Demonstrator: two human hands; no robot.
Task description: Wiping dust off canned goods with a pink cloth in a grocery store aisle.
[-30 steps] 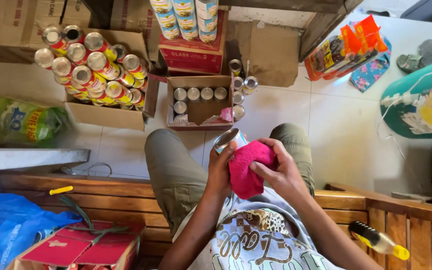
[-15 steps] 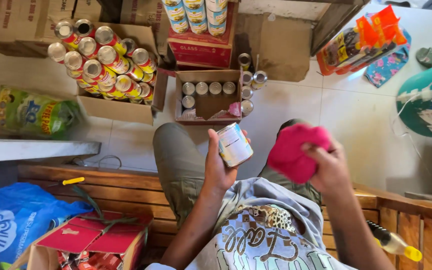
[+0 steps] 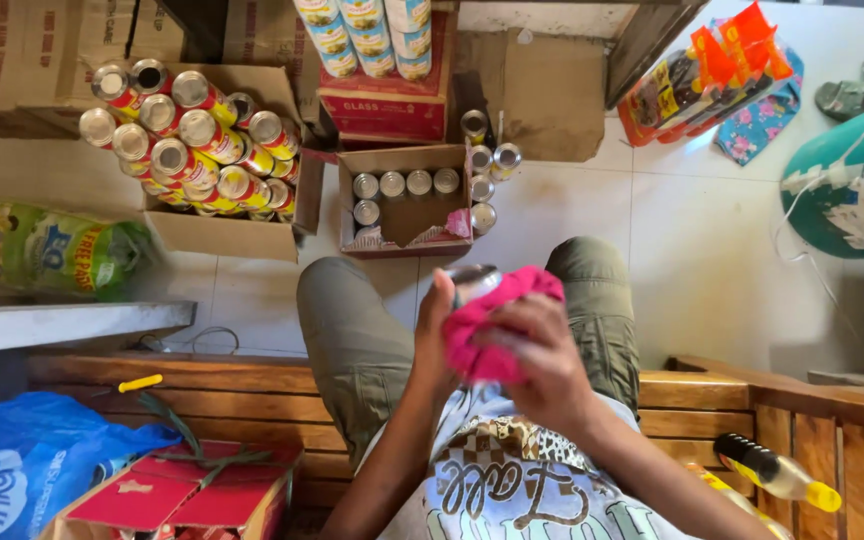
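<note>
I sit on a wooden bench with my knees over a tiled floor. My left hand [image 3: 434, 335] grips a small tin can [image 3: 472, 282] from the left; only its silver top shows. My right hand [image 3: 542, 355] presses a pink cloth [image 3: 487, 325] against the can's side, so the cloth covers most of it. Both hands meet above my lap, between my olive-green trouser legs.
An open cardboard box [image 3: 407, 205] with several cans lies on the floor ahead, loose cans [image 3: 487, 160] beside it. A larger box of stacked red cans [image 3: 192, 130] is at left. A green bag [image 3: 52, 250], blue plastic bag [image 3: 22, 470], red carton [image 3: 182, 495] and yellow-capped bottle [image 3: 772, 470] surround me.
My right hand with the pink cloth had swung out to the right, apart from the can; now it is back on the can, wrapping it again.
</note>
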